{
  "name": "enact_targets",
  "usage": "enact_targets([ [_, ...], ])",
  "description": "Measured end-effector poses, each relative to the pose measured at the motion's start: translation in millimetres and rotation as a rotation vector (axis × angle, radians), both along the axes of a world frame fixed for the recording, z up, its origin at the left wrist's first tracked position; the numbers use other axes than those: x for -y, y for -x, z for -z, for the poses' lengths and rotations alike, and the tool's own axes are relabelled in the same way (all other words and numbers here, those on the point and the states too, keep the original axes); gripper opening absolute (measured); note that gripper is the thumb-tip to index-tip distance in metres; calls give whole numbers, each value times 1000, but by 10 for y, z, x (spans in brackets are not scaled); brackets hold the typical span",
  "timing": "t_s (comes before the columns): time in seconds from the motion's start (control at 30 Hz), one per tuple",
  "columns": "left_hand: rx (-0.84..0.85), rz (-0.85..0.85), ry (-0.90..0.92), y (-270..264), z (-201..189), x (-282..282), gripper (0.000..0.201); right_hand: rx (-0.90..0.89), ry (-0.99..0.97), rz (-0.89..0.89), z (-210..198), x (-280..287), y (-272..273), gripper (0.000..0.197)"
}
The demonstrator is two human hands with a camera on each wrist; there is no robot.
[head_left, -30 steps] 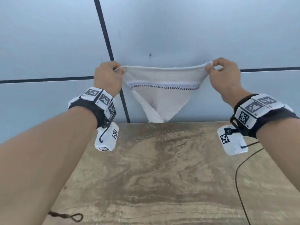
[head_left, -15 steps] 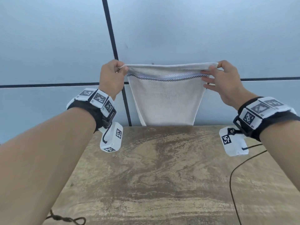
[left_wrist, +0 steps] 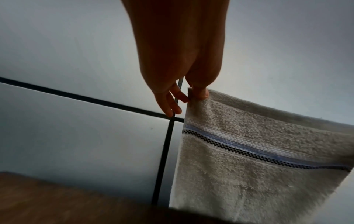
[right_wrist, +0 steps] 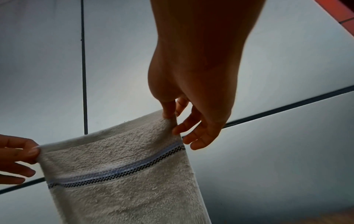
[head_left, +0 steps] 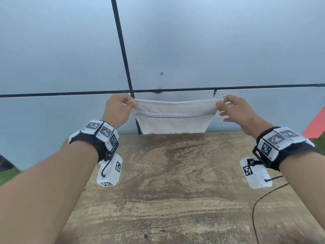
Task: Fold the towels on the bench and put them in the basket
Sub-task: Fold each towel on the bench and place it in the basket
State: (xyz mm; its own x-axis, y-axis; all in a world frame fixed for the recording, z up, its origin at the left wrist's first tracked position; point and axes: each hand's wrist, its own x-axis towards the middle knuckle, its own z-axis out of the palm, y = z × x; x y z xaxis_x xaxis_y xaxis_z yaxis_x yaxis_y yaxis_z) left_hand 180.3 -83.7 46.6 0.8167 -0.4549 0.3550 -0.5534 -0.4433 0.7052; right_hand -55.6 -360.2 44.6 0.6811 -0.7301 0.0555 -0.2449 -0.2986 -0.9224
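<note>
A white towel (head_left: 174, 120) with a blue and black checked stripe hangs beyond the far edge of the wooden bench (head_left: 175, 182). My left hand (head_left: 121, 106) pinches its top left corner between thumb and finger. My right hand (head_left: 230, 108) pinches the top right corner, its other fingers spread loose. The top edge is stretched almost level between the hands. The towel's lower part is hidden behind the bench edge. In the left wrist view the left hand (left_wrist: 193, 97) pinches the towel (left_wrist: 258, 166); in the right wrist view the right hand (right_wrist: 172, 116) pinches the towel (right_wrist: 124, 174). No basket is in view.
Pale blue floor tiles (head_left: 61, 50) with dark grout lines lie past the bench. A black cable (head_left: 258, 205) crosses the bench's right side. A red strip (head_left: 314, 124) shows at the right edge and grass (head_left: 7, 175) at the left.
The towel has spread from a drooping triangle to a flat hanging sheet. Both hands have come down towards the bench's far edge, still holding the corners.
</note>
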Motion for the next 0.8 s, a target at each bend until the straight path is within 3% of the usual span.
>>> enact_targets([
  [0.13,-79,67,-65,289,185,-363,21,-56,99,-62,223,-212,317,20],
  [0.3,-97,190,-207,656,401,-808,20,-56,214,-139,470,-560,798,21],
  [0.47,-70,208,-312,1049,560,-1156,19,-119,259,-183,664,-823,1226,20],
  [0.7,-104,234,-318,1479,694,-1447,22,-77,42,-229,757,-1055,1593,21],
  [0.8,-221,300,-403,1580,697,-1550,22,-127,-34,-287,682,-1128,1784,22],
])
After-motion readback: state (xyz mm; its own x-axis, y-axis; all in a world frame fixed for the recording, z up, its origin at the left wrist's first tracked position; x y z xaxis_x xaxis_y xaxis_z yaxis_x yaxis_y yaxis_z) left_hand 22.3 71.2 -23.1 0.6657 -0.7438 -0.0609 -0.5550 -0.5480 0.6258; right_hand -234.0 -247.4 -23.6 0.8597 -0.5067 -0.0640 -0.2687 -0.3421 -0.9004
